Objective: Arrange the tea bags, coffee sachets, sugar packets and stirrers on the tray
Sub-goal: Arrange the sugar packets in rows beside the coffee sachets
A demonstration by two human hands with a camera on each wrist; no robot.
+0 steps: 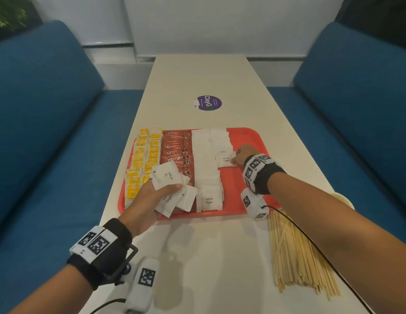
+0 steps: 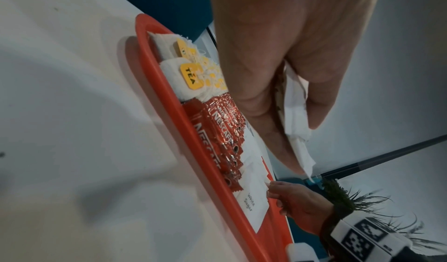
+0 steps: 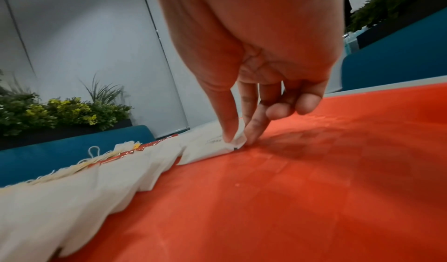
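A red tray point(image 1: 247, 137) lies on the table and holds rows of yellow-tagged tea bags point(image 1: 142, 159), red coffee sachets point(image 1: 176, 150) and white sugar packets point(image 1: 205, 168). My left hand point(image 1: 150, 196) hovers over the tray's near left part and grips a bundle of white sugar packets point(image 1: 168, 177). My right hand point(image 1: 239, 155) is down on the tray, where thumb and forefinger pinch the corner of a white sugar packet point(image 3: 212, 145) at the near end of the second sugar row. Wooden stirrers point(image 1: 295, 252) lie in a heap on the table, right of the tray.
Blue sofas point(image 1: 39, 123) flank the narrow white table point(image 1: 202, 73) on both sides. A purple round sticker point(image 1: 207, 103) is beyond the tray. The tray's right part point(image 3: 314, 170) is bare red. A cable runs from the right wrist across the stirrers.
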